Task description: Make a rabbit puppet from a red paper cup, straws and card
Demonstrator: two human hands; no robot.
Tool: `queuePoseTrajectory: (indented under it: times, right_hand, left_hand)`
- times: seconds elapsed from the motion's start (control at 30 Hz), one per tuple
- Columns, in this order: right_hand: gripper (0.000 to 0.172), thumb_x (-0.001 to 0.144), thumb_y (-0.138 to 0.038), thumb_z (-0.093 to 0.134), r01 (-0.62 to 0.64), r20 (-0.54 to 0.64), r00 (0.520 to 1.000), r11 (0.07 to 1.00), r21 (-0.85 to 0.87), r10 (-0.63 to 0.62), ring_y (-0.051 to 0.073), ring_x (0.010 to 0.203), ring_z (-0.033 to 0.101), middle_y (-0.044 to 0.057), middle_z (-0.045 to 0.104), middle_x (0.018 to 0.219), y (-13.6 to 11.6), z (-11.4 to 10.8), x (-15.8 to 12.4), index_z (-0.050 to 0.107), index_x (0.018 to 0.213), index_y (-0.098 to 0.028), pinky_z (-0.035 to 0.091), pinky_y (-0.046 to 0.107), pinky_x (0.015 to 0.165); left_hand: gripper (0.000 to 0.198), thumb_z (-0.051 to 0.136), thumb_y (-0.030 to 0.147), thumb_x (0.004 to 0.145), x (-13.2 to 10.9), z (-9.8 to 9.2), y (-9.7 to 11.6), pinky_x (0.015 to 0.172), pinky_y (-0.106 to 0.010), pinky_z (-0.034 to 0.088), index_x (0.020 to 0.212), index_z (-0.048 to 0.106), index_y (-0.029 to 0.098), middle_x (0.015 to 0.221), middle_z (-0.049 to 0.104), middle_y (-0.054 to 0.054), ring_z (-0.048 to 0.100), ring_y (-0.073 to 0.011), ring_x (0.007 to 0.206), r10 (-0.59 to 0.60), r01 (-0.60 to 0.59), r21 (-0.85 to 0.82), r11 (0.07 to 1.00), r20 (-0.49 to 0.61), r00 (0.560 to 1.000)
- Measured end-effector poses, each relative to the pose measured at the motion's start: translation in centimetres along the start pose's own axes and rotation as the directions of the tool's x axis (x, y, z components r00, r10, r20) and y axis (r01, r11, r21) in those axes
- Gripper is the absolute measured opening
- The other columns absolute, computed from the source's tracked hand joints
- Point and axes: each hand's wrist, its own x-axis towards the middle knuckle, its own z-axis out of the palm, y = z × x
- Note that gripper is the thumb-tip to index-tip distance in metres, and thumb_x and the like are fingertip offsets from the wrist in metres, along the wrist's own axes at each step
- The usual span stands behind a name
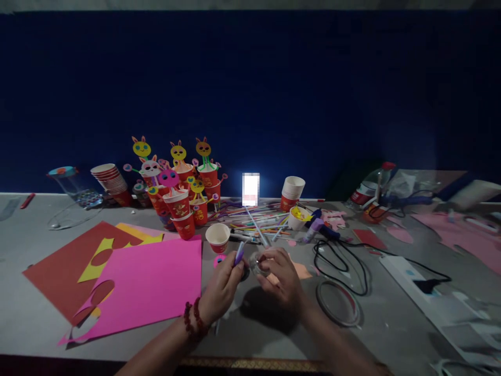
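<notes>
My left hand, with red bead bracelets on the wrist, is closed around a slim purple and white stick-like thing. A dark round shape shows beside its fingertips, too blurred to name. My right hand grips a small clear round container just to the right of the left hand. The two hands are close together, above the near middle of the table. Behind the left hand lies a pink paper piece. Partly hidden behind my right hand is a peach paper sheet.
Red paper cups with bunny figures stand back left. Coloured paper sheets lie left. A paper cup, loose pens and stems and a glue stick lie ahead. A tape roll, black cable and power strip are right.
</notes>
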Motion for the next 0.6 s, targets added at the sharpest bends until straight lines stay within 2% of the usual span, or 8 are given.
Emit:
queuePoseTrajectory:
  times: [0.1,0.2,0.33,0.6]
  right_hand:
    - [0.003,0.086,-0.021,0.057,0.001,0.01,1.0,1.0,-0.013,-0.001,0.025,0.097,0.056,0.007,0.063,0.098,-0.1,-0.01,-0.1,0.059,0.088,-0.022,0.047,0.042,0.086]
    - [0.002,0.086,-0.021,0.058,0.017,0.01,1.0,1.0,-0.022,-0.017,0.024,0.097,0.056,0.006,0.064,0.097,-0.08,0.09,-0.2,0.059,0.088,-0.022,0.047,0.043,0.09]
    - [0.005,0.086,-0.021,0.059,0.024,0.028,0.999,0.999,-0.034,-0.023,0.024,0.098,0.056,0.006,0.064,0.097,0.05,0.21,-0.4,0.06,0.089,-0.023,0.045,0.046,0.095]
    - [0.006,0.086,-0.021,0.058,0.01,0.053,0.999,1.0,-0.016,-0.009,0.026,0.1,0.055,0.007,0.064,0.099,0.41,0.42,-0.66,0.059,0.091,-0.024,0.045,0.046,0.093]
  left_hand:
    - [0.019,0.043,0.035,0.095,-0.12,-0.24,0.19,0.069,-0.028,0.042,0.095,0.055,0.02,0.083,0.06,-0.003,0.053,-0.0159,0.075,0.078,-0.078,0.193,0.978,0.01,0.997]
    - [0.015,0.044,0.032,0.095,-0.01,-0.25,-0.06,0.073,-0.029,0.043,0.097,0.053,0.02,0.088,0.061,-0.003,0.055,-0.0174,0.08,0.115,-0.117,0.261,0.958,0.025,0.993]
    - [0.009,0.05,0.029,0.092,0.34,-0.02,-0.61,0.074,-0.029,0.042,0.093,0.052,0.021,0.083,0.059,-0.002,0.054,-0.0176,0.077,0.1,-0.099,0.243,0.965,0.01,0.995]
    - [0.008,0.057,0.028,0.088,0.52,-0.07,-0.27,0.069,-0.026,0.036,0.084,0.057,0.021,0.076,0.058,-0.001,0.05,-0.0176,0.072,0.074,-0.073,0.099,0.992,-0.009,0.997]
